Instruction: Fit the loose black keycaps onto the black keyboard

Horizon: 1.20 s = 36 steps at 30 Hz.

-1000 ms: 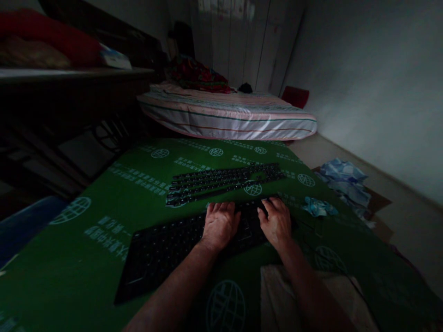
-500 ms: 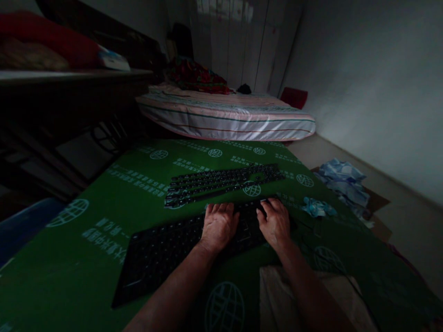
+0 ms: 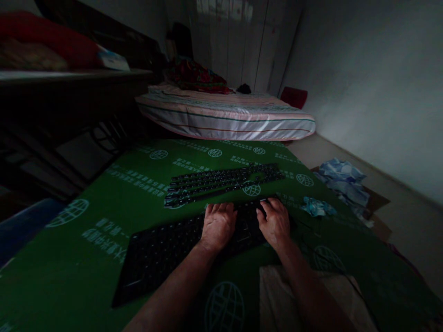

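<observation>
The left hand (image 3: 218,227) and right hand (image 3: 276,220) are resting, fingers bent, over the far edge of a black rectangular plastic keyboard (image 3: 155,251); whether they are grasping it, I cannot tell. They are seemingly working that edge, the next move calling for steady support. Beyond, black plastic key rows (image 3: 207,177) are lying on the same green printed table (image 3: 65,263).

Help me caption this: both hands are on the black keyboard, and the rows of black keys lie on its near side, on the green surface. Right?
Not quite: the head view shows the rows of black keys on the far side of the keyboard, toward the bed, on the green surface.
</observation>
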Available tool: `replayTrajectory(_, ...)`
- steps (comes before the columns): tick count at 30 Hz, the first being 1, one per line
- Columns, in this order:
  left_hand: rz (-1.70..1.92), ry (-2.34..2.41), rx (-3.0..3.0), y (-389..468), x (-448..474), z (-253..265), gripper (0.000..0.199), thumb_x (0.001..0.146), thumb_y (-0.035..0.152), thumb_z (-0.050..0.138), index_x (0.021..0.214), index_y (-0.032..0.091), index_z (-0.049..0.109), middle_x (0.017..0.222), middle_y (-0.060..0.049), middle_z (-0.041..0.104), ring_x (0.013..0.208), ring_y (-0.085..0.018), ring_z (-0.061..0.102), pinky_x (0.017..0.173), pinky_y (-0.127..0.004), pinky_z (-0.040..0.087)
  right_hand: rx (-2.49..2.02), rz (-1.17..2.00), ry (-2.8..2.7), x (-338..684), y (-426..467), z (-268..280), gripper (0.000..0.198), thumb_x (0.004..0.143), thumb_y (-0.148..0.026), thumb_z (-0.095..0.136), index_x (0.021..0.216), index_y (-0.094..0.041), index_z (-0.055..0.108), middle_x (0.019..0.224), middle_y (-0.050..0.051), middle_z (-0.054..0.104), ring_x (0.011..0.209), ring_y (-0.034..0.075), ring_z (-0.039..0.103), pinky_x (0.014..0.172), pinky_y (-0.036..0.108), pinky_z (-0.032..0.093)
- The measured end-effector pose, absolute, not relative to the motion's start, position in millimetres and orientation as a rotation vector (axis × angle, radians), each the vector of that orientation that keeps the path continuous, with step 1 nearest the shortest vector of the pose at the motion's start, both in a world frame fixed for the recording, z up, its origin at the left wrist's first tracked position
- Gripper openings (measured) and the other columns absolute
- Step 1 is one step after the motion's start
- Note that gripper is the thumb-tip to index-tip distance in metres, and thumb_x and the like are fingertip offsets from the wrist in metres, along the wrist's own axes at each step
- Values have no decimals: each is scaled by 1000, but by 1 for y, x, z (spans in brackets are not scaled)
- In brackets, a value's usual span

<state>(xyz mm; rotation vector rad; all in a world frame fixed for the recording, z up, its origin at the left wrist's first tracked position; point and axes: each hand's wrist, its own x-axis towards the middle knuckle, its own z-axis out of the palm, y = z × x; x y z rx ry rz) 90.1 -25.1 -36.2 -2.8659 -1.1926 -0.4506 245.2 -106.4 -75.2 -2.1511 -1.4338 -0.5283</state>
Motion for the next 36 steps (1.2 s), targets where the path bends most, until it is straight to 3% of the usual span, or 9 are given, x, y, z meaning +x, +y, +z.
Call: replayTrajectory(36,-466,-1205,-2868,-24,90,-38,22,90,28,44,99,17,60,94,-9,66,91,-24,59,87,-39,37,-2137,-499,-1428,247,-106,-77,28,85,-27,50,102,-13,68,109,15,60,106,28,51,89,41,41)
